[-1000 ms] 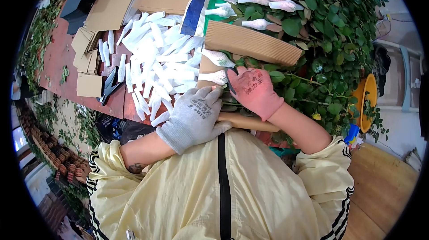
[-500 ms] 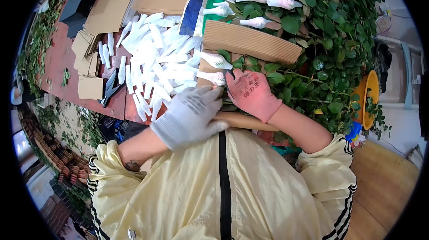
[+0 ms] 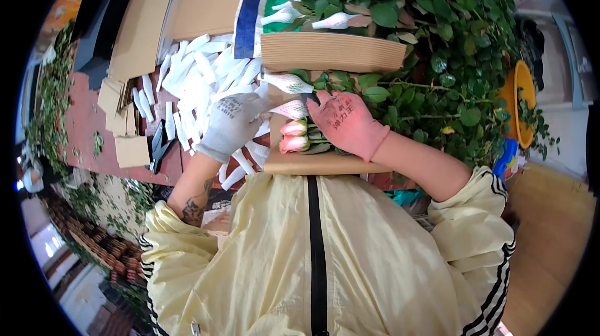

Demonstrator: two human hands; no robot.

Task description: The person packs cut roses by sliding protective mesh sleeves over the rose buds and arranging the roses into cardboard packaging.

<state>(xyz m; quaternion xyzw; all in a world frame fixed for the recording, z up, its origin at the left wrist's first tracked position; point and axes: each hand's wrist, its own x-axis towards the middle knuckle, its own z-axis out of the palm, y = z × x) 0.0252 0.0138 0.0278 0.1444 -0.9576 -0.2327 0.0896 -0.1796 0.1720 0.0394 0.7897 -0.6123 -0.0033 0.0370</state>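
Observation:
My left hand (image 3: 231, 122), in a whitish-grey glove, is over the right edge of a pile of white foam net sleeves (image 3: 203, 67). Its fingers are bent together; what they hold, if anything, I cannot make out. My right hand (image 3: 347, 120), in a pink glove, has its fingers closed at the base of a rose in a white net sleeve (image 3: 289, 109). Another sleeved rose (image 3: 287, 83) lies just above it. Below, two bare pink roses (image 3: 294, 136) rest on cardboard, their stems running under my right hand.
A corrugated cardboard strip (image 3: 331, 51) lies above the roses, with several sleeved roses (image 3: 337, 20) beyond it. Leafy stems (image 3: 456, 80) fill the right side. A black stapler-like tool (image 3: 160, 145) and cardboard pieces (image 3: 131, 151) lie left. A yellow basin (image 3: 522, 105) stands far right.
My left hand has moved left and up, off the roses and onto the sleeves, uncovering the two bare roses. My right hand stays by the sleeved rose. The view has shifted slightly.

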